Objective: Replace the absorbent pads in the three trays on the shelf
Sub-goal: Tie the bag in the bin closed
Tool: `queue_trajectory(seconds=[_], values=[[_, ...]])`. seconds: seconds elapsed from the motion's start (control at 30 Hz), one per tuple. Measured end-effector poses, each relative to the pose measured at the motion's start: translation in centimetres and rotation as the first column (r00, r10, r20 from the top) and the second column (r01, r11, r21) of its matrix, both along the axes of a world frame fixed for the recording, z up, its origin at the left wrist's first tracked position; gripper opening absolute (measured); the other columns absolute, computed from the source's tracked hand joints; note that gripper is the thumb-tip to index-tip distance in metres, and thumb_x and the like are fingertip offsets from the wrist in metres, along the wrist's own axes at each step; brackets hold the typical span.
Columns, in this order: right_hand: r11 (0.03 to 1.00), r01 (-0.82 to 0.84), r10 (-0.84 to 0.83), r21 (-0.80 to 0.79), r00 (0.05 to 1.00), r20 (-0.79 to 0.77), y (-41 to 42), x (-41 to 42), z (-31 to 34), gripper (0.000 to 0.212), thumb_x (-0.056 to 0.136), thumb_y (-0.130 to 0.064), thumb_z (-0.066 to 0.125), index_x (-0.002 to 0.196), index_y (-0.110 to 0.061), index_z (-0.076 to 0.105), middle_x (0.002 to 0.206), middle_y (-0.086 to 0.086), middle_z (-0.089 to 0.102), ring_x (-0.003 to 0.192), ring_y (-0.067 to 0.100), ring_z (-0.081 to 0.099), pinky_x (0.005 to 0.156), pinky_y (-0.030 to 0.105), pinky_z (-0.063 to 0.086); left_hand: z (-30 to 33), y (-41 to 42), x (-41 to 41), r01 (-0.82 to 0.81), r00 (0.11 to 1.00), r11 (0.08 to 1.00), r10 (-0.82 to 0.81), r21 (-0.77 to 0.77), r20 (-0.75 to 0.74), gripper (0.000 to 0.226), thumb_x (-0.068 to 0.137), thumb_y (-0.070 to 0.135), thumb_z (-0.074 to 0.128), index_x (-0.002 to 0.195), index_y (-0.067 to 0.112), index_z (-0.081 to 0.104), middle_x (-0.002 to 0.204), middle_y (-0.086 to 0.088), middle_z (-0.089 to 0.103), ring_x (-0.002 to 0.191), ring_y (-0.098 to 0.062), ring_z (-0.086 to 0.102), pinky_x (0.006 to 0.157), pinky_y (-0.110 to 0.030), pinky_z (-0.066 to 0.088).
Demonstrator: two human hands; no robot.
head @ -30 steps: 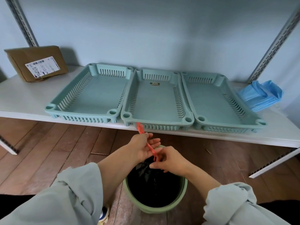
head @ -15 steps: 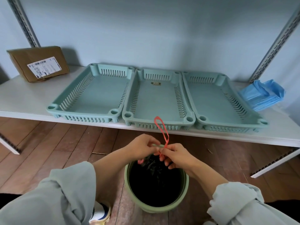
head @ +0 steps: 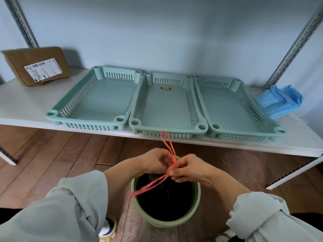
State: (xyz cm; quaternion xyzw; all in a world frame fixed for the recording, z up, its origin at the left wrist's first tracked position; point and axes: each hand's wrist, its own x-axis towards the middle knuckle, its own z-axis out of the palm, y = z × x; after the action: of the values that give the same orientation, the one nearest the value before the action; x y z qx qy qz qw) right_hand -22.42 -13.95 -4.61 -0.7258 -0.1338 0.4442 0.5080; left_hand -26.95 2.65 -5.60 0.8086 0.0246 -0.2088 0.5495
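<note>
Three pale green slotted trays stand side by side on the white shelf (head: 21, 102): the left tray (head: 97, 98), the middle tray (head: 167, 109) and the right tray (head: 232, 109). No pad lies in any of them. A stack of folded blue pads (head: 277, 102) rests on the shelf right of the trays. Below the shelf, my left hand (head: 155, 161) and my right hand (head: 188, 168) pinch the red drawstring (head: 167, 147) of a black bag inside a green bin (head: 166, 222). One red loop stands up, another hangs to the lower left.
A brown cardboard box (head: 36, 65) with a label leans against the wall at the shelf's left end. Slotted metal uprights (head: 295, 42) flank the shelf. The floor under it is wooden planks (head: 52, 159). A shoe tip (head: 108, 227) shows beside the bin.
The red drawstring has been pulled out into two loops, one rising toward the middle tray and one now trailing lower left. My hands have come together over the bin.
</note>
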Motion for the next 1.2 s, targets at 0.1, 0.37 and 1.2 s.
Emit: queue_trajectory(seconds=[0.1, 0.37, 1.2], values=[[1.0, 0.024, -0.023, -0.008, 0.999, 0.03, 0.0, 0.2, -0.1, 0.012, 0.077, 0.002, 0.073, 0.078, -0.01, 0.075, 0.073, 0.005, 0.073, 0.071, 0.012, 0.069, 0.071, 0.023, 0.058, -0.7, -0.2, 0.1, 0.011, 0.999, 1.0, -0.012, 0.025, 0.04, 0.035, 0.075, -0.015, 0.061, 0.083, 0.019, 0.057, 0.079, 0.0, 0.059, 0.073, -0.012, 0.056, 0.07, -0.021, 0.049], [0.981, 0.122, -0.049, -0.153, 0.91, 0.412, 0.4, 0.4, -0.6, 0.018, 0.077, -0.005, 0.072, 0.07, -0.022, 0.07, 0.074, 0.0, 0.069, 0.068, 0.009, 0.064, 0.068, 0.024, 0.057, -1.3, -0.2, 0.3, -0.117, 0.993, 0.993, 0.117, -0.036, 0.025, 0.025, 0.077, -0.004, 0.067, 0.086, 0.017, 0.058, 0.077, -0.004, 0.06, 0.069, -0.012, 0.057, 0.064, -0.023, 0.047], [0.941, 0.338, -0.244, -0.023, 0.724, 0.645, 0.7, 0.2, -2.3, 0.013, 0.066, -0.027, 0.08, 0.064, -0.028, 0.067, 0.068, -0.008, 0.07, 0.072, 0.007, 0.068, 0.073, 0.043, 0.058, -1.1, -0.2, -0.1, -0.257, 0.965, 0.965, 0.258, -0.043, 0.033, 0.009, 0.088, 0.009, 0.062, 0.083, 0.016, 0.062, 0.076, 0.002, 0.063, 0.067, -0.006, 0.059, 0.065, -0.021, 0.055]])
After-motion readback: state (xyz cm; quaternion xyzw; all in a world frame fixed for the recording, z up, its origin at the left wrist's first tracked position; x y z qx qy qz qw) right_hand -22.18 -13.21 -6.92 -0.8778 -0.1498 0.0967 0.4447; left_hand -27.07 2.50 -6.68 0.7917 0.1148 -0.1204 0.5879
